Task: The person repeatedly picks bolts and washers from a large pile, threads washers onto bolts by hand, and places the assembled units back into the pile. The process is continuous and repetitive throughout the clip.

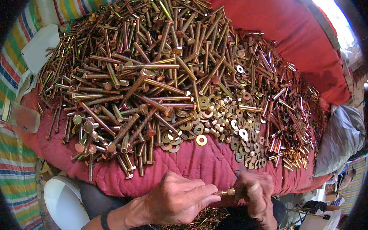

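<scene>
Above my lap, my left hand [181, 197] is closed in a pinch on a small brass-coloured bolt [226, 192]. Its end sticks out past the fingertips toward the right and seems to carry a nut. Close to that end is my right hand [255, 192], its fingers curled but smeared by motion; whether they grip anything is hidden. Beyond the hands, loose flat washers [201, 140] and small nuts [221, 117] lie at the front of a big heap. Long hex-head bolts [149, 67] make up its left and middle, while thin metal sleeves [283, 139] lie on the right.
The heap rests on a red quilted cloth [211, 167]. At the left stand a clear plastic jar [24, 116] and striped sheeting [13, 163]. A white basin [65, 206] is at lower left, a grey plastic bag [341, 137] at right. More metal parts [197, 223] lie below my hands.
</scene>
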A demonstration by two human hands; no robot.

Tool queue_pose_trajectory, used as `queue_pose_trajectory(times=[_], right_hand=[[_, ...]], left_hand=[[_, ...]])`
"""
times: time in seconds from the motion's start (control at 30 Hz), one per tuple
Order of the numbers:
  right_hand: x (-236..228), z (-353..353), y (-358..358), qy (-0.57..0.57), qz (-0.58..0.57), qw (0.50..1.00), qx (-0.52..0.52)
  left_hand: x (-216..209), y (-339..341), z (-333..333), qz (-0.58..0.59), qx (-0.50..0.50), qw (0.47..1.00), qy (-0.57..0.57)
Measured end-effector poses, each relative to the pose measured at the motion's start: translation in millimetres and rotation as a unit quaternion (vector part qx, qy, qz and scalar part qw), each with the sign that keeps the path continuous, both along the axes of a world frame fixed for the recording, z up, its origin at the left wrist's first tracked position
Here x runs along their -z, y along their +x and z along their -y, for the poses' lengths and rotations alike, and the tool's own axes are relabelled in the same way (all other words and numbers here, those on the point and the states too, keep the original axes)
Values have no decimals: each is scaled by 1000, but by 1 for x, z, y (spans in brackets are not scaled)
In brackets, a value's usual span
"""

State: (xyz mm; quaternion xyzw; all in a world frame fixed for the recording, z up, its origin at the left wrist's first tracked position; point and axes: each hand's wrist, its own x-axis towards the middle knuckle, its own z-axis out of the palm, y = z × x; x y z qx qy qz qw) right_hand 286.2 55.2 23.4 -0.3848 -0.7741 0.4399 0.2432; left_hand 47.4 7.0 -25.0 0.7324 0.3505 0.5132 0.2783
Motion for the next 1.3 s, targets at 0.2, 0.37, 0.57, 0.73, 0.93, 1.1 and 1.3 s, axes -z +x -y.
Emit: queue_pose_trajectory(times=[0.2, 0.37, 0.57, 0.73, 0.93, 1.1, 1.3], right_hand=[[-8, -2, -5, 85, 16, 996, 3], [-8, 0, -2, 156, 73, 983, -55], [-8, 0, 3, -16, 1, 1000, -6], [-9, -2, -3, 121, 19, 992, -12], [-9, -2, -5, 132, 89, 985, -69], [-10, -2, -7, 120, 29, 992, -36], [-9, -2, -8, 147, 57, 984, -85]], left_hand=[[0, -6, -2, 45, 2, 997, -55], [-4, -5, -2, 52, 21, 996, -69], [-8, -5, -1, 56, 31, 992, -112], [-11, -9, -1, 58, 26, 988, -139], [-11, -7, -1, 70, 41, 987, -141], [-12, -9, 0, 69, 32, 985, -154], [-12, -8, -1, 59, 35, 985, -160]])
